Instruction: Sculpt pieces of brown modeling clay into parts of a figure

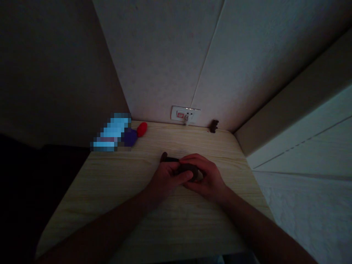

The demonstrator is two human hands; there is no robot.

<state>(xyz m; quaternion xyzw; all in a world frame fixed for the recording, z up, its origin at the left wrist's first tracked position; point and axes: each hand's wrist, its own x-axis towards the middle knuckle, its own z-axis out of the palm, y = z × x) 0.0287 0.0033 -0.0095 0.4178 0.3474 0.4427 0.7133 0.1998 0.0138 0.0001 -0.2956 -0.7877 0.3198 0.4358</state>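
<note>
Over the middle of the tabletop, both hands are closed around a dark brown lump [190, 171] that looks like modelling clay. My left hand [172, 176] presses its thumb on top of the lump from the left. From the right, my right hand [206, 176] curls its fingers and thumb about the same lump. Part of the lump is hidden by the fingers. Just past my left hand lie a small brown piece [164, 157] and a short black strip [172, 160]; whether they join the lump I cannot tell.
A red lump [142, 129] touches a purple lump [130, 137] at the back left, beside a blurred bright rectangle [111, 132]. A small dark brown shape [213, 126] stands at the back right. The wooden tabletop [110, 183] meets a wall with a socket [185, 114].
</note>
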